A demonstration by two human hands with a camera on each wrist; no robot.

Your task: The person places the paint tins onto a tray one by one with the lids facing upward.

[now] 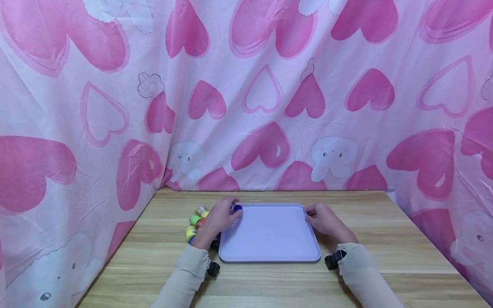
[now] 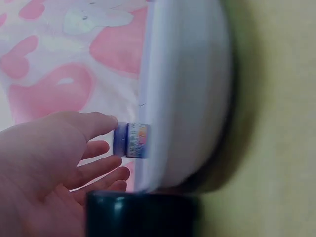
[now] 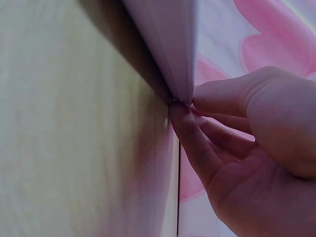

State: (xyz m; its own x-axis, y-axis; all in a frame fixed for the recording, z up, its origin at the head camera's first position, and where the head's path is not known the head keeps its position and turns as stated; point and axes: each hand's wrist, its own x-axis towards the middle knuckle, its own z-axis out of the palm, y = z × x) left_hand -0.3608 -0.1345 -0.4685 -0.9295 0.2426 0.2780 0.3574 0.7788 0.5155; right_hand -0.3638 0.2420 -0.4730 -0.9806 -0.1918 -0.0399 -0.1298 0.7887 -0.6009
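Note:
A pale lilac tray lies on the wooden table. Around the dark blue lid of a small labelled jar are the thumb and fingertips of my left hand. That jar stands upright at the tray's far left corner, its lid showing beside the thumb in the head view. On the opposite side, my right hand pinches the tray's rim. Its thumb is on top and a finger reaches beneath the edge.
Several small jars with coloured lids, among them a green one and a yellow one, cluster left of the tray, partly behind my left forearm. A pink heart-print curtain hangs along the table's back and sides. Wood-grain table extends rightward.

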